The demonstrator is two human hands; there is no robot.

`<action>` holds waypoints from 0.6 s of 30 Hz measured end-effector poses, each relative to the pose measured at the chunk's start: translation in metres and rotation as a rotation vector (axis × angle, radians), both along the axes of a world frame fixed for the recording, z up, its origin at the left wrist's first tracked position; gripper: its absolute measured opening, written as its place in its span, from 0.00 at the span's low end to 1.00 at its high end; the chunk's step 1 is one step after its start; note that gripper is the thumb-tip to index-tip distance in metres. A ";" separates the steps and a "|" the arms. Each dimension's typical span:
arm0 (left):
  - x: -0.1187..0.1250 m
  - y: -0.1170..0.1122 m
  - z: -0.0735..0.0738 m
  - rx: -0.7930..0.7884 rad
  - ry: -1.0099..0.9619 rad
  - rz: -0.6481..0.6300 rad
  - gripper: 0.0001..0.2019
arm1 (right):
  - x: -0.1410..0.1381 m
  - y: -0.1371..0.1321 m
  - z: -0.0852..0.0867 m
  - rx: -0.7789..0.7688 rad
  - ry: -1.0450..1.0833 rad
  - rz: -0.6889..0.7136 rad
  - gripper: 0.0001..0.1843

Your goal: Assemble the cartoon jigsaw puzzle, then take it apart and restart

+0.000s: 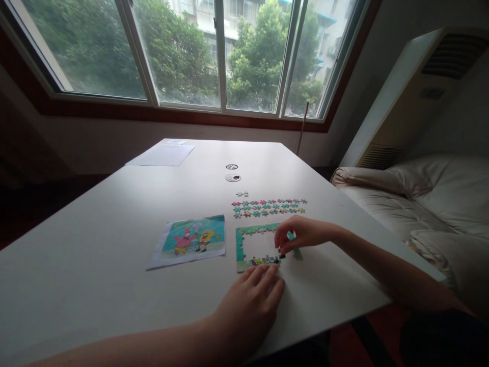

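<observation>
A partly joined jigsaw puzzle point(240, 250) lies on the white table, its teal border forming a frame around a bare middle. My left hand point(252, 300) rests at the near edge of this border, fingers stretched out and lying on the bottom pieces. Over the right side, my right hand point(301, 232) pinches a small dark puzzle piece point(282, 253) close to the bottom row; the fingers partly hide it and the right border. Beyond the puzzle, loose puzzle pieces point(266, 206) lie in rows, mostly teal with some pink and yellow.
Left of the puzzle is a printed cartoon picture sheet point(194, 237). Two pale pieces point(242, 193) sit past the rows, with round table inserts point(233, 177) farther back. White paper point(162, 154) lies at the far left corner. A padded sofa point(405, 188) stands beyond the table's right edge.
</observation>
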State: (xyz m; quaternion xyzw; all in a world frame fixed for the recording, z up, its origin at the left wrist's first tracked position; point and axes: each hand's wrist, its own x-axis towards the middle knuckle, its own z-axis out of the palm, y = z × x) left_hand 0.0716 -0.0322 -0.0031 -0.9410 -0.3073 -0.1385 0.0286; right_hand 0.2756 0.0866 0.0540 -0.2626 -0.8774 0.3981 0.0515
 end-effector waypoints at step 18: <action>0.000 0.002 0.007 -0.047 0.044 -0.004 0.14 | -0.003 -0.024 -0.006 0.237 -0.103 -0.069 0.07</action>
